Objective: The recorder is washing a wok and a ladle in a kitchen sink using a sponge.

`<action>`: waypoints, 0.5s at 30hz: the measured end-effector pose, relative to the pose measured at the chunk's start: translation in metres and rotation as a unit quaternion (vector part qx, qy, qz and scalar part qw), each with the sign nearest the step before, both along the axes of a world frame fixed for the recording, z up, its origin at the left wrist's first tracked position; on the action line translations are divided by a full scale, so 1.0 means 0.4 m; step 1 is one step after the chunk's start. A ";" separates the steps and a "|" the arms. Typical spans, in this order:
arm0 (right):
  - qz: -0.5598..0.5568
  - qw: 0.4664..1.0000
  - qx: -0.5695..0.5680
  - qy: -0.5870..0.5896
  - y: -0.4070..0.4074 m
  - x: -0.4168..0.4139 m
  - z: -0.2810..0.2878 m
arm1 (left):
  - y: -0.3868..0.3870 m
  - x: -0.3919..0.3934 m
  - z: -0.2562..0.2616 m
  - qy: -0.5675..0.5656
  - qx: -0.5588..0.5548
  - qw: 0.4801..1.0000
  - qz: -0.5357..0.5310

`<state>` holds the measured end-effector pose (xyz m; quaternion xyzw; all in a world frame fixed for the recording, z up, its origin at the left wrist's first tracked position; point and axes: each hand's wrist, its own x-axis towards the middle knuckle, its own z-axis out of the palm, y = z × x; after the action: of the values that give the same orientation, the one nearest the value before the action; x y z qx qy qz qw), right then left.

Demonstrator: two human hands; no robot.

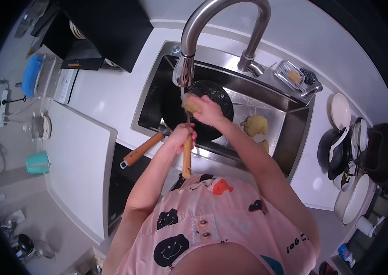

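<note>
My left hand [181, 137] grips a wooden-handled utensil [187, 156] by its neck, the handle pointing towards me. My right hand [210, 110] holds a yellowish sponge [192, 104] against the utensil's upper end, under the faucet spout [185, 68]; the utensil's far end is partly hidden there. Below both hands, a black wok [223, 99] lies in the steel sink, its wooden handle [144, 149] reaching over the sink's near left edge. Yellowish cloths or sponges [256, 125] lie on the sink floor to the right of the wok.
A steel faucet [247, 62] arches over the sink [295, 137]. Behind it stands a wire holder [286, 74] with a sponge and a dark scouring pad [308, 75]. Bowls and dark pans [383, 153] crowd the right counter. A black cabinet [111, 31] stands at the back left.
</note>
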<state>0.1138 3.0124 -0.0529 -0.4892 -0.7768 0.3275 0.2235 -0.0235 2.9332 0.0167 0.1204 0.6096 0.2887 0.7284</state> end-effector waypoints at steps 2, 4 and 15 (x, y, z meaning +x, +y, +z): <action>-0.016 0.997 0.060 -0.049 0.020 -0.003 -0.007 | 0.007 0.028 0.010 0.023 0.011 1.000 -0.017; -0.091 0.988 0.067 -0.108 0.073 0.014 -0.021 | 0.018 0.026 0.036 -0.011 0.030 0.999 -0.023; -0.107 0.970 -0.192 0.108 0.041 0.007 0.057 | 0.074 -0.104 -0.045 0.348 0.241 0.898 -0.124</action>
<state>0.1168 3.0287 -0.0301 -0.5651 -0.6140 0.4953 0.2416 -0.0652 2.9629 -0.0014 0.4592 0.7161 0.2739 0.4487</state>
